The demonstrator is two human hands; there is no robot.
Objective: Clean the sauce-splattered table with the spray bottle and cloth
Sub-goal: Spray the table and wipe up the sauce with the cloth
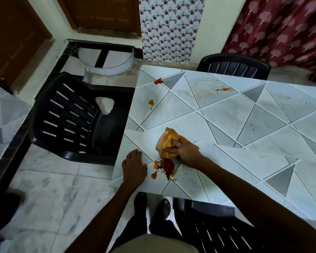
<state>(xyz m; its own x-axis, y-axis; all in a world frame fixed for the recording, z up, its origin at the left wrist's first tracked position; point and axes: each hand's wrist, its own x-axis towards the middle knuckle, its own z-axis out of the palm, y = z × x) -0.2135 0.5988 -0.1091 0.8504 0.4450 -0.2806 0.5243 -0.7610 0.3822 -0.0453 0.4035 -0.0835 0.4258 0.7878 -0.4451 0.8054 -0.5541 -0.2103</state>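
Cloth is held on table near front-left corner by right hand, fingers curled round it; left hand is laid flat, empty, at left edge.

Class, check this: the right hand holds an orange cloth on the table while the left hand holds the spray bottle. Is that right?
No. In the head view the left hand holds nothing; it rests flat on the table. The right hand does hold the orange cloth on the table.
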